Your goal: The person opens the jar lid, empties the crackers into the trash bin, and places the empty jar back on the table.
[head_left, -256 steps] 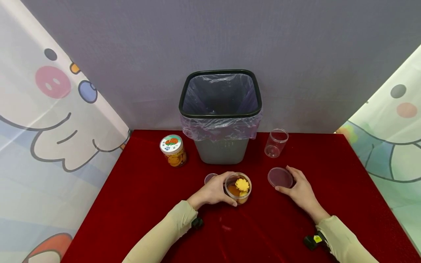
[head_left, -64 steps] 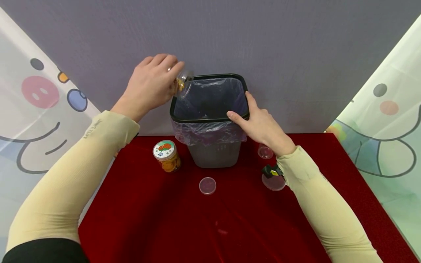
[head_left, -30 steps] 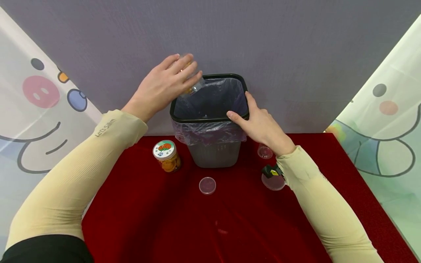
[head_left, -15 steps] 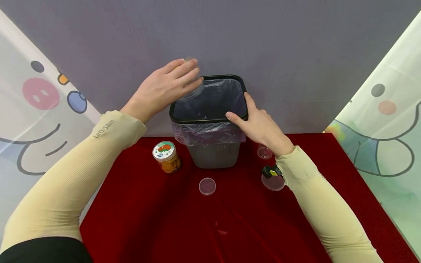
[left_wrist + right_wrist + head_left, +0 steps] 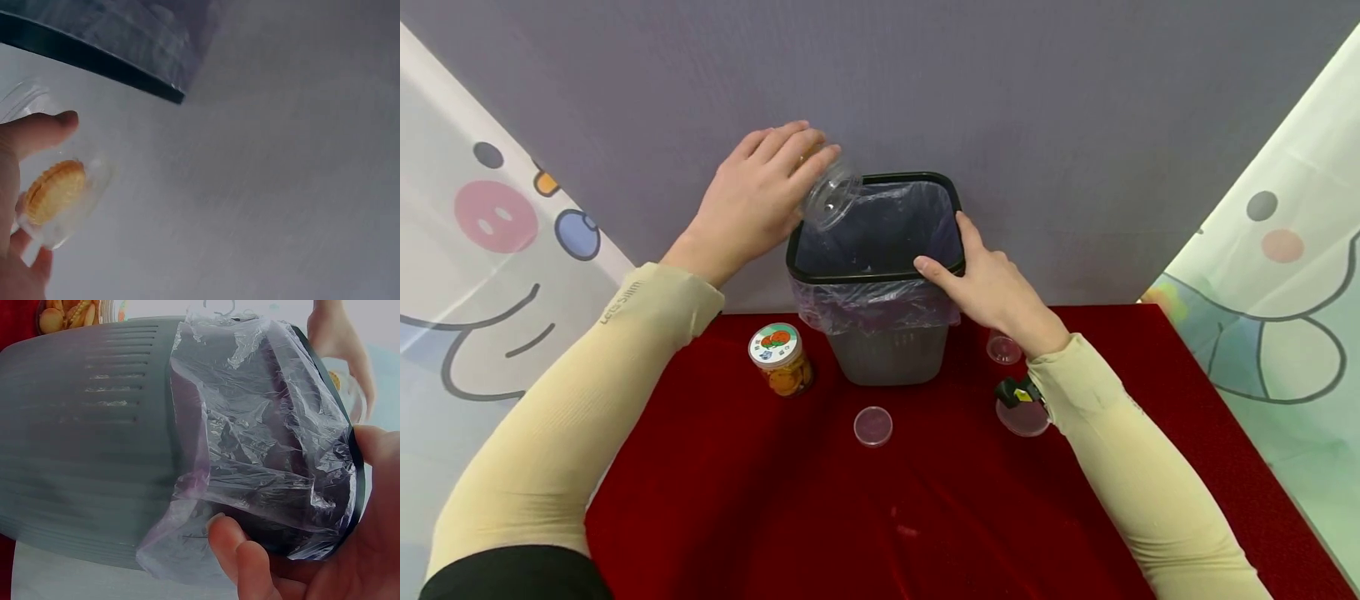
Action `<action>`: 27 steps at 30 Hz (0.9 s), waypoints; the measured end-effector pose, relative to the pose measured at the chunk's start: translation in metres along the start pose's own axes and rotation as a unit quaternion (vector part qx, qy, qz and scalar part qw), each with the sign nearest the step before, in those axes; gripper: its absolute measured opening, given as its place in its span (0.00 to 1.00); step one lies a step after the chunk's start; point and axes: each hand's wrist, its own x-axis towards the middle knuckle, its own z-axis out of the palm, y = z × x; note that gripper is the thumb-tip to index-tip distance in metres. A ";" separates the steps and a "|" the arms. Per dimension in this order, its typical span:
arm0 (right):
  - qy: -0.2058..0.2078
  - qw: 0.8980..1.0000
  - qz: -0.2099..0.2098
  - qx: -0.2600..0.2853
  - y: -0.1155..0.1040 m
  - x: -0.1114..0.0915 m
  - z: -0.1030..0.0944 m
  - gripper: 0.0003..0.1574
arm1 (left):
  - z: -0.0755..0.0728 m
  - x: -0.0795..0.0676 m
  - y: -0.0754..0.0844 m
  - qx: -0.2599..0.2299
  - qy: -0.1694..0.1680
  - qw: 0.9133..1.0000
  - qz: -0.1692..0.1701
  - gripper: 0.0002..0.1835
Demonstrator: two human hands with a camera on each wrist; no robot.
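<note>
My left hand [image 5: 752, 196] grips a clear plastic jar [image 5: 835, 198], tipped with its mouth over the left rim of the trash bin [image 5: 887, 358]. A round, ridged-edge cookie [image 5: 55, 192] shows inside that jar in the left wrist view, between thumb and fingers. My right hand [image 5: 1000, 287] holds the bin's black rim at the front right corner, thumb on the front edge. In the right wrist view its fingertips [image 5: 228, 544] press against the plastic liner [image 5: 256, 425] folded over the outside.
Left of the bin stands a lidded jar of cookies [image 5: 781, 358]. A small clear lid [image 5: 873, 426] lies on the red cloth in front. Another lid [image 5: 1022, 418] and a clear cup [image 5: 1003, 347] are partly covered by the right arm. A grey wall [image 5: 1060, 150] rises behind.
Since the earliest frame, the left hand has lifted the jar from the table to the bin, and fewer cookies show in it. The right hand has left the lid for the bin rim.
</note>
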 end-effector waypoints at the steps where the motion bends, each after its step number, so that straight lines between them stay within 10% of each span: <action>1: -0.001 1.000 0.000 0.002 -0.001 0.000 0.000 0.66 | -0.001 -0.003 0.000 -0.020 0.007 1.000 -0.022 0.40; 7: -0.002 1.000 0.002 0.002 -0.003 -0.001 0.001 0.66 | -0.004 -0.020 0.000 -0.119 0.033 0.982 -0.140 0.45; 10: -0.001 1.000 0.003 0.002 -0.003 0.000 0.001 0.66 | -0.004 -0.024 0.001 -0.124 0.044 0.981 -0.144 0.44; 16: 0.003 1.000 0.003 0.001 -0.001 -0.001 0.000 0.66 | -0.003 -0.020 0.001 0.014 0.039 0.999 0.008 0.36; 27: -0.001 1.000 0.001 0.004 0.000 0.000 0.001 0.67 | 0.002 -0.008 0.015 0.070 -0.051 0.985 0.146 0.36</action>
